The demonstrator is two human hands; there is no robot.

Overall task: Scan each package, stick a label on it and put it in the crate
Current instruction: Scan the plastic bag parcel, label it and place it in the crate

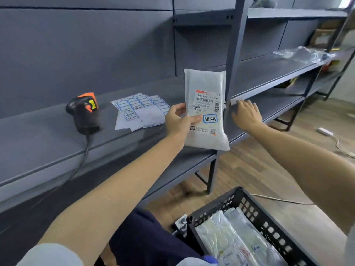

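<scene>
**Q:** Above the shelf edge, why is the package (pixel 205 110) held upright and face-on?

**A:** It is pinched at its left margin by the left hand (pixel 179 120), thumb laid across the front and the other fingers behind, so that the printed waybill is kept readable. A blue-bordered label (pixel 210 119) is already seen stuck on its lower half; the labelling step is therefore judged done, and only the transfer to the crate is thought to be left.

**Q:** And the right hand (pixel 246 116)?

**A:** No object is held by it. Its fingers are spread, its grip is slack, and it is placed at the shelf's front rail, apparently for support; actual contact cannot be confirmed.

**Q:** Why are the tools laid where they are?

**A:** The scanner (pixel 83 112) is set down on the shelf (pixel 38 135) on its side, cable trailing, just beside the label sheets (pixel 138 110), so both are kept within reach.

**Q:** Where is the crate (pixel 255 214)?

**A:** It is stood on the floor at lower right, beside the person's knee, with other packages already laid inside.
</scene>
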